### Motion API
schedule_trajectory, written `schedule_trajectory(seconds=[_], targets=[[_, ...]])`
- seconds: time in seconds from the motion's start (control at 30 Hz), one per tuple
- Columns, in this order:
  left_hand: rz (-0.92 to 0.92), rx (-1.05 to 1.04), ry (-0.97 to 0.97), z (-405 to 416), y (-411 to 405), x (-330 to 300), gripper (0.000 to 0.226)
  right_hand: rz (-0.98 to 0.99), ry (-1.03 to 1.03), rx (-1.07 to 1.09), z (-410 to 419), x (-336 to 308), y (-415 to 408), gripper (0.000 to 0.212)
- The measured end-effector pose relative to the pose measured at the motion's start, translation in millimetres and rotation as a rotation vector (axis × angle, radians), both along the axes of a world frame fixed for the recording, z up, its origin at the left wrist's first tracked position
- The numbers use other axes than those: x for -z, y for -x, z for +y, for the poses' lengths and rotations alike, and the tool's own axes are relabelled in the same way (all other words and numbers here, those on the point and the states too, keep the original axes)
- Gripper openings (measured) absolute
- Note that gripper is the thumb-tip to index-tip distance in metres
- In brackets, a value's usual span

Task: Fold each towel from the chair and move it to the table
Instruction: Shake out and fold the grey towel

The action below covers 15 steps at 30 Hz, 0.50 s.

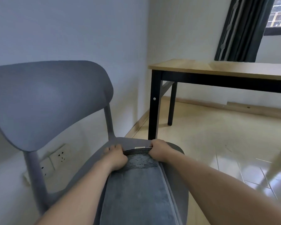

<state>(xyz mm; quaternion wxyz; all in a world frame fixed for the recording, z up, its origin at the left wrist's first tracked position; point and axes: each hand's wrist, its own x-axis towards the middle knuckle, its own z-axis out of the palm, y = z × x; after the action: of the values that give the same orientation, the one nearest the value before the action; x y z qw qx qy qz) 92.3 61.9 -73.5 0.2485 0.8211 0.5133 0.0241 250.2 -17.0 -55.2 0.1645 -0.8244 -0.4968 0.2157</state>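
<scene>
A grey-blue towel (136, 192) lies along the grey chair (44, 101) seat. The left hand (115, 157) and right hand (159, 150) each grip its far corners. The wooden tabletop (217, 69) stands well apart to the right.

The chair backrest (45, 101) rises at the left of the frame, closing off that side of the seat (177, 181). At the upper right the wooden surface (217, 69) stands apart from the chair, its black front leg (154, 104) just behind the seat's far corner. Open tiled floor (217, 143) lies between them at the right.
</scene>
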Motion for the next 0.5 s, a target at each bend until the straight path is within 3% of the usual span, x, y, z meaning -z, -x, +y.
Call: schedule_trajectory(seconds=[0.1, 0.23, 0.33, 0.4, 0.5], targets=[[0.053, 0.084, -0.03, 1, 6, 2, 0.044, 0.1, -0.025, -0.016, -7, 0, 1, 0.013], [-0.024, 0.238, -0.137, -20, 25, -11, 0.003, 0.172, 0.041, -0.086, -37, -12, 14, 0.043], [-0.059, 0.35, -0.258, -51, 45, -42, 0.004, 0.114, 0.013, -0.143, -71, -36, 25, 0.017], [-0.027, 0.427, -0.299, -75, 60, -73, 0.006, 0.077, -0.019, -0.161, -99, -60, 34, 0.021], [0.033, 0.523, -0.387, -118, 79, -125, 0.006, -0.006, 0.017, -0.23, -144, -99, 52, 0.01]])
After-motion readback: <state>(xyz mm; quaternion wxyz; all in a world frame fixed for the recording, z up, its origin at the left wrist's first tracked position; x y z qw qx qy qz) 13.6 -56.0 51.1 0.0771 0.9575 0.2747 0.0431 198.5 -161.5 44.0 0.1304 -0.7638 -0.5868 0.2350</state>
